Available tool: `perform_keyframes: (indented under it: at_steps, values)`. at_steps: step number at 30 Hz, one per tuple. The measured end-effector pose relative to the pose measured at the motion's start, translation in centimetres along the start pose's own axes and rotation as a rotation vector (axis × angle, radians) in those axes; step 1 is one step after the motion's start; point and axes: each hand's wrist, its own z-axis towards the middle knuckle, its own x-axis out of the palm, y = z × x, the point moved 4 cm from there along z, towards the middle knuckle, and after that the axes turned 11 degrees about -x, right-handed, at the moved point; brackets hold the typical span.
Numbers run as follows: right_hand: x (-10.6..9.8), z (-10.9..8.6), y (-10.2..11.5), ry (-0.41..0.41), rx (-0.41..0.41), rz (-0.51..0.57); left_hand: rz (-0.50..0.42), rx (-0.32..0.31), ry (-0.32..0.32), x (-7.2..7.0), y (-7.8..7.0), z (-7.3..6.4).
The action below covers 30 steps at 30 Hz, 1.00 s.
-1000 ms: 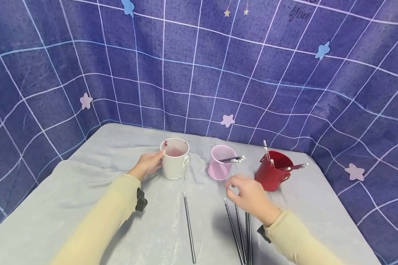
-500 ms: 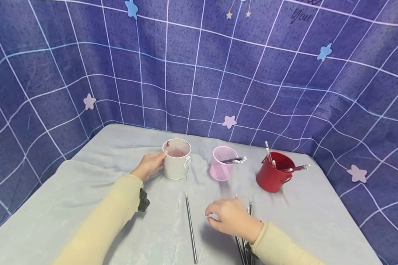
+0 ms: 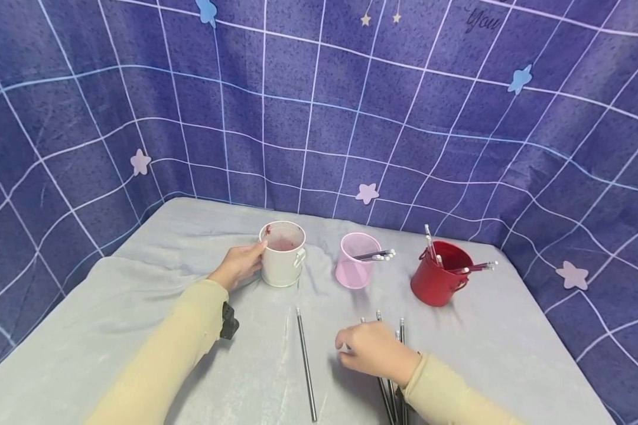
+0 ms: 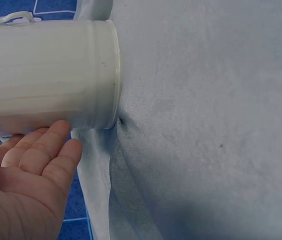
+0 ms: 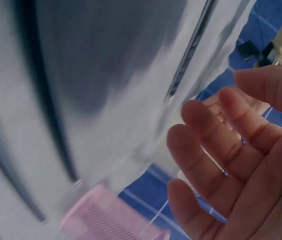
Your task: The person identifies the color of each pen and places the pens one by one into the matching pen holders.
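Observation:
At the back left of the table stands a white metal bucket (image 3: 282, 268), with reddish marks inside. My left hand (image 3: 237, 265) holds its left side, thumb at the rim; in the left wrist view the fingertips meet the bucket's wall (image 4: 41, 75). Over several dark pencils (image 3: 386, 401), lying with their white eraser ends away from me, hovers my right hand (image 3: 377, 351). Its fingers (image 5: 216, 140) are loosely curved and hold nothing in the right wrist view. One dark pencil (image 3: 305, 366) lies by itself between my two arms.
A pink mesh cup (image 3: 353, 274) with several dark pencils leaning in it stands in the back middle. To its right is a red bucket (image 3: 432, 286) holding several pencils. Behind the grey-covered table (image 3: 138, 283) hangs a blue star-patterned curtain (image 3: 319, 106).
My right hand has come down from beside the pink cup to over the loose pencils, then shifted slightly right. My left hand stays on the white bucket.

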Motion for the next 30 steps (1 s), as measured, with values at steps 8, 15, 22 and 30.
perform_keyframes:
  at_steps: [8,15,22,30]
  values:
    - [0.4,-3.0,-3.0,0.095,0.152,0.071,0.000,-0.013,0.004,0.1,0.1,0.2]
    - [0.3,-5.5,-4.6,0.135,0.266,0.101,0.024,0.015,0.016,-0.2,0.1,0.0]
    - [0.2,-6.9,-5.2,0.159,0.314,0.089,0.035,-0.004,0.013,0.2,0.1,0.3]
    - [-0.2,-9.2,-6.4,0.187,0.418,0.100,0.025,0.007,0.020,0.1,0.1,0.2]
